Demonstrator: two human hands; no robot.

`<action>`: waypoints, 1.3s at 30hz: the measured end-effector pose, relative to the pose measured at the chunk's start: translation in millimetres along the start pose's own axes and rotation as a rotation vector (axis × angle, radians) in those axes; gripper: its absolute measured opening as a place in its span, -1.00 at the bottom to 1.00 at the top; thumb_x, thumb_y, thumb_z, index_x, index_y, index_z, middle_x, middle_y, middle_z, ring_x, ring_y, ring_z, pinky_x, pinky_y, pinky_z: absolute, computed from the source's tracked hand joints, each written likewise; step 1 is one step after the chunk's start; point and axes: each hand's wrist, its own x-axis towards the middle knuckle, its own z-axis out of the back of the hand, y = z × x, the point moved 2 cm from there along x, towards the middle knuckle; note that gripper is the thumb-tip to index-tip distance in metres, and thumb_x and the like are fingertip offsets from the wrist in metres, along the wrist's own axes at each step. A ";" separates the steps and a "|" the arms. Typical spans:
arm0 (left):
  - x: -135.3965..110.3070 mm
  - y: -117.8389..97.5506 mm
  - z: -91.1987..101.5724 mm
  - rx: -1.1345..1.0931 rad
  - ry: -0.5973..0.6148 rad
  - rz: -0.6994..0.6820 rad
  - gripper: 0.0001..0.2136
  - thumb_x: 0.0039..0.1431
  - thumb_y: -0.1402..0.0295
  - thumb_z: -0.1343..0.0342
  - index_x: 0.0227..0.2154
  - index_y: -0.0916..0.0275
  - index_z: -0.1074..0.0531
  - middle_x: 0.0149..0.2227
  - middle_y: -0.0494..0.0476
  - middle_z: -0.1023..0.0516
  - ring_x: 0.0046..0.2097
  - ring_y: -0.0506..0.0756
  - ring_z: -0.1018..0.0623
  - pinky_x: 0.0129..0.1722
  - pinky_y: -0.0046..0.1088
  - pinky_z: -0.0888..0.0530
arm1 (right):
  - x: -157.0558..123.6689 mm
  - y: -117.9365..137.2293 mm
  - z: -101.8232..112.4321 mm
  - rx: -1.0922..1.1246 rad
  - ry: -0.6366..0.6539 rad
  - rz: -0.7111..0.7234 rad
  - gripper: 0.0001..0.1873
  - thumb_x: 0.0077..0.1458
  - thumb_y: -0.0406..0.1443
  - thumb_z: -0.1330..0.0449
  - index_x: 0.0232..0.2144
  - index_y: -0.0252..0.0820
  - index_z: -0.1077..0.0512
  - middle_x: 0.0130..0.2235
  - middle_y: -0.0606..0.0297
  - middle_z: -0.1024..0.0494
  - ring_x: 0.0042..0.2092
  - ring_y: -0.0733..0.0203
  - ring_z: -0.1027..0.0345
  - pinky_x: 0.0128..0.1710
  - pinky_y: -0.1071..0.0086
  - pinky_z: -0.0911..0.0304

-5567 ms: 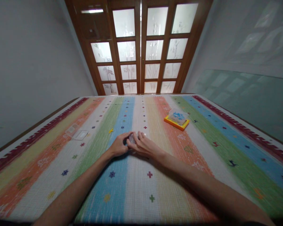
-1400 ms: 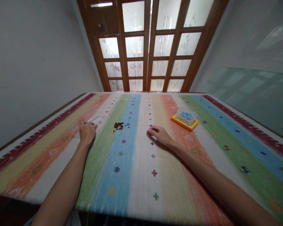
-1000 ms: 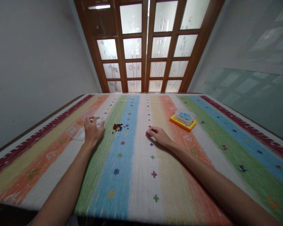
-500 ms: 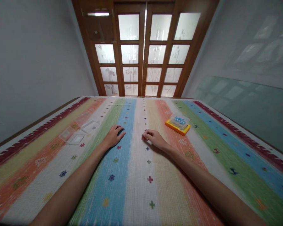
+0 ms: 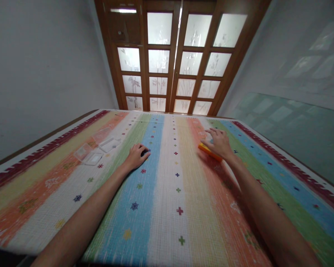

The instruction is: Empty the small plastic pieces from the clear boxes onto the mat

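My left hand (image 5: 137, 156) rests on the blue stripe of the striped tablecloth (image 5: 167, 207). Its fingers are loosely bent with the thumb apart, and nothing shows in it. Further right, my right hand (image 5: 218, 142) hovers over a yellow-orange tray (image 5: 208, 151), fingers spread and holding nothing. The hand hides most of the tray and the clear piece with blue print that sits on it. Whether the fingertips touch that piece, I cannot tell.
Left of my left hand lie two open clear plastic cases, a nearer case (image 5: 92, 158) and a farther case (image 5: 110, 144). Beyond the table's far edge are wooden doors (image 5: 168, 74) with frosted panes. A glass panel (image 5: 289, 129) leans at the right wall.
My right hand has moved right and away from me, from the middle of the cloth to above the tray, and its fingers have spread. The left hand stays on the cloth. The view has shifted slightly.
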 end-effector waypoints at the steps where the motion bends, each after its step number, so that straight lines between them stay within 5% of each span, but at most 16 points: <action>1: 0.2 0.3 0.4 0.005 -0.003 0.005 -0.80 0.29 0.25 -0.06 -0.20 0.21 -0.54 -0.12 0.21 -0.51 -0.01 0.24 -0.47 0.07 -0.10 -0.40 | -1.2 -9.9 -0.3 -0.075 0.027 -0.042 -0.41 0.13 -0.05 -0.19 0.12 -0.25 -0.44 0.22 -0.13 -0.42 0.23 -0.33 -0.20 0.18 -0.15 -0.12; 8: -1.0 -2.0 3.7 0.031 -0.019 0.028 -0.88 0.21 0.35 -0.05 -0.31 0.22 -0.48 -0.17 0.22 -0.51 -0.06 0.24 -0.47 0.03 -0.13 -0.40 | -3.8 -49.0 -6.1 -0.130 0.263 -0.140 -0.42 0.17 -0.07 -0.17 0.14 -0.27 -0.41 0.10 -0.12 -0.54 0.09 -0.27 -0.40 0.10 -0.14 -0.21; 15: -0.3 -2.4 4.7 0.009 -0.021 0.019 -0.71 0.27 0.25 -0.09 -0.01 0.23 -0.48 -0.11 0.23 -0.55 -0.02 0.24 -0.49 0.05 -0.14 -0.40 | 3.9 -46.8 8.2 -0.063 0.198 -0.090 -0.48 0.12 -0.03 -0.21 0.04 -0.22 -0.47 -0.04 -0.07 -0.60 -0.04 -0.22 -0.46 -0.03 -0.02 -0.32; 21: 0.4 0.8 3.8 0.028 0.011 0.003 -0.73 0.30 0.27 -0.03 -0.10 0.23 -0.58 -0.11 0.24 -0.54 -0.01 0.24 -0.50 0.08 -0.12 -0.42 | 8.5 14.3 25.0 0.177 0.179 0.059 -0.44 0.10 -0.05 -0.28 0.08 -0.19 -0.44 0.04 -0.04 -0.56 0.00 -0.18 -0.46 0.01 0.02 -0.33; 29: -4.1 -5.2 11.3 -0.051 -0.047 0.036 -0.73 0.30 0.27 0.04 -0.22 0.21 -0.57 -0.13 0.22 -0.59 -0.03 0.21 -0.54 0.10 -0.14 -0.45 | -36.1 128.9 -10.2 0.411 0.477 0.419 -0.43 0.10 -0.18 -0.35 0.15 -0.16 -0.41 0.11 -0.02 -0.53 0.13 -0.14 -0.40 0.14 0.02 -0.26; 34: -6.6 -1.6 38.7 -0.172 -0.234 0.127 -0.63 0.34 0.28 0.15 -0.09 0.24 -0.56 -0.02 0.23 -0.62 0.06 0.24 -0.56 0.17 -0.10 -0.44 | -58.4 155.8 -21.1 0.370 0.558 0.498 -0.45 0.10 -0.23 -0.37 0.12 -0.23 -0.43 0.09 -0.05 -0.54 0.09 -0.10 -0.43 0.09 0.06 -0.29; 39: -13.8 10.7 57.3 -0.135 -0.023 0.016 -0.50 0.07 0.28 -0.14 0.11 0.20 -0.49 0.15 0.24 -0.55 0.18 0.31 -0.51 0.26 -0.01 -0.37 | -61.6 157.2 -19.6 0.344 0.574 0.518 -0.50 0.13 -0.25 -0.34 0.12 -0.20 -0.43 0.11 -0.03 -0.53 0.08 -0.05 -0.44 0.09 0.10 -0.29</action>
